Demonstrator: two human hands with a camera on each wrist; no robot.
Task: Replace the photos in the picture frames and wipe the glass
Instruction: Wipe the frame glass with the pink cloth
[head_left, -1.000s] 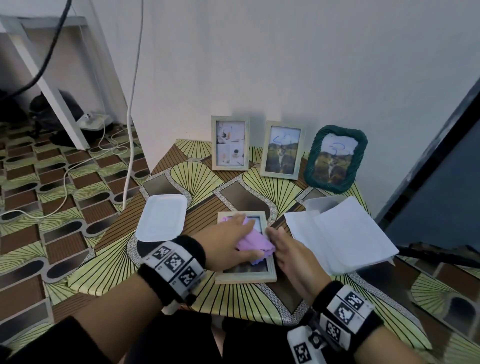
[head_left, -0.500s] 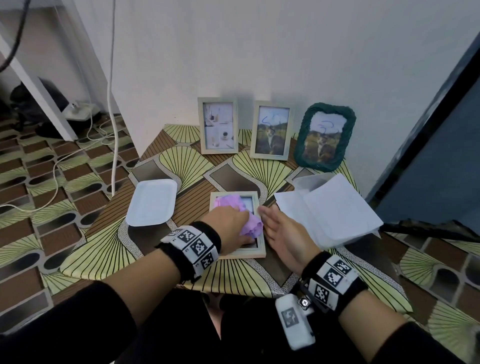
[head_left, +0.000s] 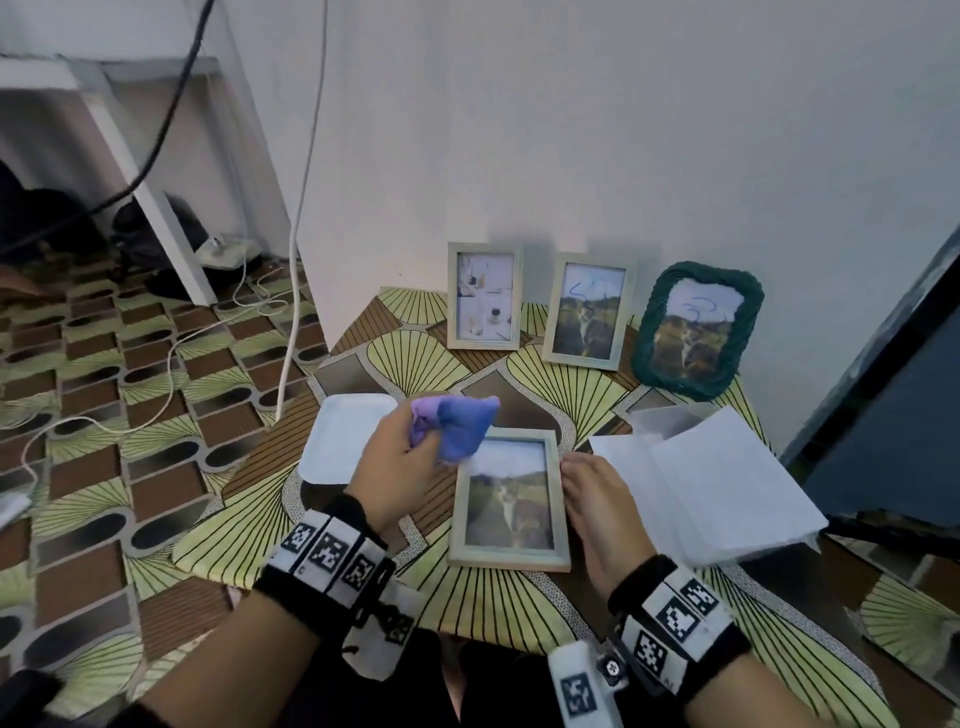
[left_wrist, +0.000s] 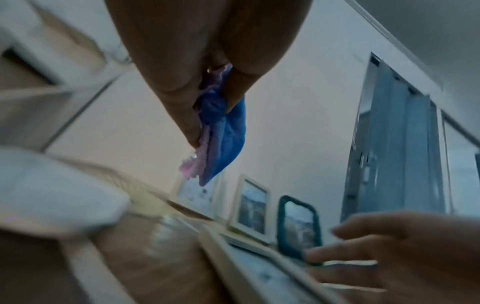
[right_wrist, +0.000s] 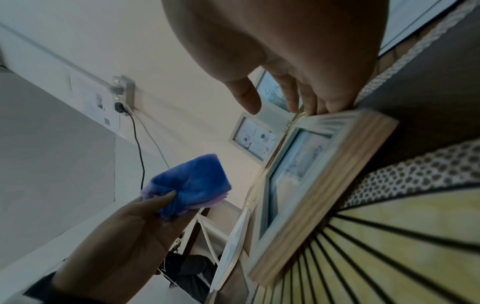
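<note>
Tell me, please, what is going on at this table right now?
A person is cleaning picture frames. The left hand grips a cloth, held up off the glass. The right hand rests with straight fingers against the right edge of a frame lying flat on the table. Three more frames stand against the wall, with a white tray and papers on either side.

A pale wooden picture frame (head_left: 508, 500) lies flat, glass up, near the table's front edge, showing a photo of a figure on a grassy hillside (details are blurred). A bunched blue-and-purple cloth (head_left: 457, 427) is held off the glass, above the frame's far left corner. Three more frames stand against the wall: a pale frame (head_left: 484, 303), a second pale frame (head_left: 588, 310) and a green woven frame (head_left: 696, 330).
</note>
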